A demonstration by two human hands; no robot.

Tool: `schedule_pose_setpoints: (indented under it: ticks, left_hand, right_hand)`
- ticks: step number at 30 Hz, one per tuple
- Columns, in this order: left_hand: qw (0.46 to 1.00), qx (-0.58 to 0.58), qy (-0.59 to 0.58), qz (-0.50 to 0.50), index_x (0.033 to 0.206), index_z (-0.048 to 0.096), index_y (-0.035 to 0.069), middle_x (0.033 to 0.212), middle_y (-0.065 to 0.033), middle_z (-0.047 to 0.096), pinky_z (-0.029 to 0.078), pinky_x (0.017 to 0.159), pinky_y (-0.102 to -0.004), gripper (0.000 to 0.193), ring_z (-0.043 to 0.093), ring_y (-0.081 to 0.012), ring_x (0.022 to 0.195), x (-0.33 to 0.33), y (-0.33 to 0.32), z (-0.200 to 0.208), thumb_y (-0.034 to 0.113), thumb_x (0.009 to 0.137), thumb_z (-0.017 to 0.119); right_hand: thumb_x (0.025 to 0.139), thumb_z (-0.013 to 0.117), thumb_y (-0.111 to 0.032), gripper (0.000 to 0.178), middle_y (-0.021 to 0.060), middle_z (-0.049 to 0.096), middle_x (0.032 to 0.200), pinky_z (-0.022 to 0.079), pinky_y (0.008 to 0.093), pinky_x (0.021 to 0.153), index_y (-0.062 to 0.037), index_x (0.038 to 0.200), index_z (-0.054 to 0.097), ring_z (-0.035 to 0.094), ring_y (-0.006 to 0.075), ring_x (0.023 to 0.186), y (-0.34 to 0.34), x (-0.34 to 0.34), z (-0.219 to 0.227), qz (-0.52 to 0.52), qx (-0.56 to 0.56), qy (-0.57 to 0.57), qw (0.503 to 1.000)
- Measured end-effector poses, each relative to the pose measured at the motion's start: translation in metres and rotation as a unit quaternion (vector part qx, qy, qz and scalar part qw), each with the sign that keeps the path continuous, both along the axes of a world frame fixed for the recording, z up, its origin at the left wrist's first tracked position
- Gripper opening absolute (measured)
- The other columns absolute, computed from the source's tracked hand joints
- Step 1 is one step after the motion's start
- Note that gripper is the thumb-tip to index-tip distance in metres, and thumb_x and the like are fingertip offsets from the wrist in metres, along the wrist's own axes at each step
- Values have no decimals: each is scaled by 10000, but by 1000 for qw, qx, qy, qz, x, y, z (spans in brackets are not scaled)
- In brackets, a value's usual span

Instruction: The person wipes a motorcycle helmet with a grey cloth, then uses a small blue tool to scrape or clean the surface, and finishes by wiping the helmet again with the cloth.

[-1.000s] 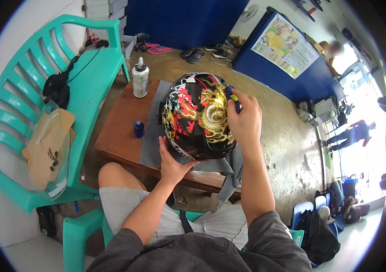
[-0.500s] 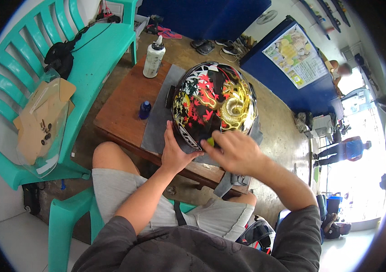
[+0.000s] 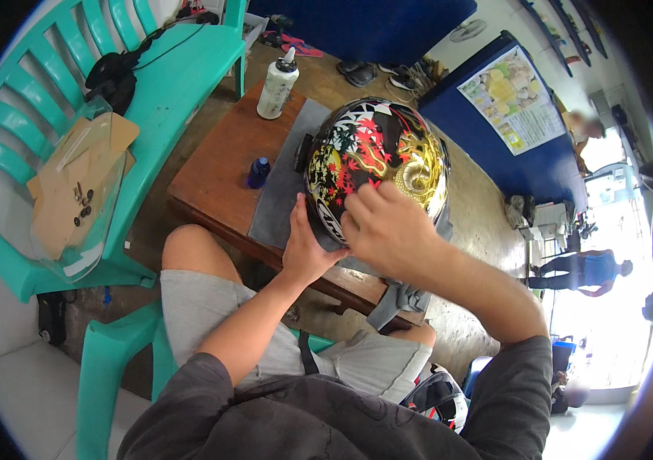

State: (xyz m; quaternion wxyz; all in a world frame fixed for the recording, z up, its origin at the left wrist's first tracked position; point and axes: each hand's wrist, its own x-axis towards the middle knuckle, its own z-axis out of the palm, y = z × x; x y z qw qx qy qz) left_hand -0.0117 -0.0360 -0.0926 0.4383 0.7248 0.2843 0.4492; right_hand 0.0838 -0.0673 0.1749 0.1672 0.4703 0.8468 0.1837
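A black motorcycle helmet [image 3: 376,165] with a golden dragon, red leaves and white shapes rests on a grey cloth [image 3: 280,207] on a wooden table [image 3: 215,172]. My left hand [image 3: 307,245] steadies it, fingers against the near left side and thumb along the lower rim. My right hand [image 3: 388,230] is closed and pressed to the near part of the shell. The small yellow-green pad it grips is hidden behind the fingers now. A small dark blue bottle [image 3: 258,173] stands left of the helmet, and a white squeeze bottle [image 3: 277,88] with a black collar stands behind it.
A green plastic bench [image 3: 177,69] on the left bears a clear visor [image 3: 100,222], cardboard, small screws and a black cloth bundle [image 3: 112,80]. A bunched grey cloth [image 3: 395,303] hangs at the table's near right corner. Another helmet [image 3: 441,399] is low right. A person [image 3: 583,270] stands far right.
My right hand has moved up and slightly left over the helmet's shell, and the yellow-green pad has gone out of sight. My left hand keeps its place on the helmet. The whole view has shifted slightly.
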Motion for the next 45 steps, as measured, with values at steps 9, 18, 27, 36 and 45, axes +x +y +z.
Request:
schedule_pose_setpoints:
  ticks: [9,18,27,36,45]
  left_hand:
    - [1000,-11,10,11,1680,-21,-41,1589,-369,324,475,1157,-554,1598,424,-552,1462,1,1,-1,542,608,1012]
    - [998,-51,22,-5,1692,-28,-1,1637,-320,296,444,1190,-538,1613,409,-512,1492,0,0,2,514,590,1031]
    - [997,-74,-5,-13,1692,-21,-26,1671,-325,281,376,1251,-524,1610,356,-489,1542,2,0,0,414,585,1062]
    - [999,-20,-19,-25,1682,-48,-62,1661,-316,315,328,1272,-508,1596,396,-438,1526,1,1,0,371,622,1064]
    - [999,-25,-36,-28,1687,-28,-45,1621,-318,381,337,1263,-499,1576,411,-433,1516,4,1,-1,358,628,1067]
  right_hand:
    - [749,723,-241,191,48,678,891,471,367,845,-63,767,790,637,228,975,10,-4,-5,31,-67,11,997]
    - [763,789,-170,494,57,685,1148,492,449,921,-211,1255,775,655,247,1058,-7,77,7,-45,80,181,979]
    - [815,717,-144,511,21,676,1197,472,394,875,-228,1316,767,663,196,1005,-95,66,-50,36,148,144,978]
    - [860,756,-89,470,57,680,1148,421,438,916,-242,1304,780,633,265,1047,-17,124,-3,-148,233,322,905]
    - [814,811,-110,478,25,682,1138,446,388,858,-247,1271,780,624,167,897,-121,79,-95,-20,285,228,931]
